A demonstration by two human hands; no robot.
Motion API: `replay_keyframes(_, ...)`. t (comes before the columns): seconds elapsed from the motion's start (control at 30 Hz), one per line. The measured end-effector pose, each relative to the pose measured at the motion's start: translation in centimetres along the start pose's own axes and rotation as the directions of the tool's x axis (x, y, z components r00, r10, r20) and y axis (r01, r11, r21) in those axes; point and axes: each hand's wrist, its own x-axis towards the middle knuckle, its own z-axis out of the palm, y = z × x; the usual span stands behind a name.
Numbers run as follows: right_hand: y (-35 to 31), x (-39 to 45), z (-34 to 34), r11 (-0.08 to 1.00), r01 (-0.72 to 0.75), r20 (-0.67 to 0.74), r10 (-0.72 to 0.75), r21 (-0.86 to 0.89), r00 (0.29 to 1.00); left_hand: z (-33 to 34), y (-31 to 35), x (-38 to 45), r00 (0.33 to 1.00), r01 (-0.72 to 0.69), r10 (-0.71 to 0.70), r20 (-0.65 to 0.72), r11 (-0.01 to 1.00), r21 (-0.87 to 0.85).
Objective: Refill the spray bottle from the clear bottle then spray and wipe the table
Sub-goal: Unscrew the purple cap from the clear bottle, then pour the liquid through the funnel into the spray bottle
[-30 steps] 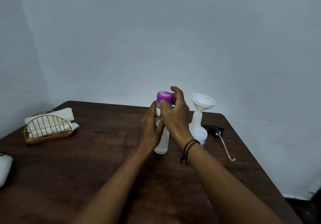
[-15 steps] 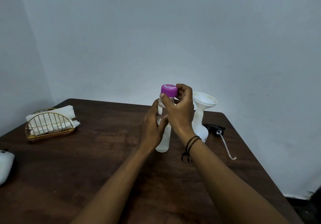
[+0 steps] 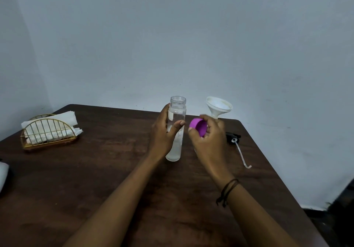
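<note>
- Head view, hands: left hand [image 3: 162, 131] wraps around the middle of the clear bottle [image 3: 176, 129], thumb across its front; the bottle stands upright on the dark wooden table [image 3: 95, 170], its mouth uncapped, with clear liquid inside.
- Right hand [image 3: 207, 137] pinches the purple cap [image 3: 198, 127] in its fingertips just right of the bottle, apart from it, the cap's open side turned toward the camera.
- Black cords circle the right wrist.
- White funnel [image 3: 219, 105] rises behind the right hand; the spray bottle under it is hidden by that hand.
- Black spray head [image 3: 232, 137] lies on the table to the right, its pale dip tube [image 3: 241, 155] trailing toward the near edge.
- Gold wire holder [image 3: 47, 133] with white napkins [image 3: 51, 126] sits at the far left of the table.
</note>
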Motion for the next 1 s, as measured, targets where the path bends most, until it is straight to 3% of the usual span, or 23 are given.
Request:
replay_keyframes(0.07,1.2,-1.6,-0.6,0.975,-0.012,0.175,0.052,-0.221,0.983,0.0,0.0,0.0,1.000,0.023,-0.023,-0.003,1.000,0.001)
replay_keyframes(0.17,2.5,-3.3,-0.8,0.912,0.047,0.426,0.144,-0.408,0.893,0.0,0.0,0.0,1.000,0.021,-0.021,-0.007,1.000,0.010)
replay_keyframes(0.27,3.0,-4.0,-0.1,0.872,0.102,0.515,0.186,-0.479,0.837,0.1,0.1,-0.1,1.000,0.020,-0.020,-0.011,1.000,0.015)
replay_keyframes(0.53,3.7,-3.6,0.9,0.854,0.114,0.525,0.202,-0.508,0.827,0.1,0.0,-0.1,0.999,0.037,-0.037,-0.004,0.999,0.007)
replay_keyframes(0.73,2.2,-1.7,1.2,0.979,0.055,0.342,0.015,-0.194,0.940,0.1,0.4,-0.2,1.000,0.019,-0.019,0.005,1.000,-0.005)
replay_keyframes(1.0,0.9,1.2,3.7,0.997,0.072,0.309,-0.065,-0.011,0.949,-0.1,0.5,-0.4,0.999,0.037,-0.038,-0.005,0.994,-0.108)
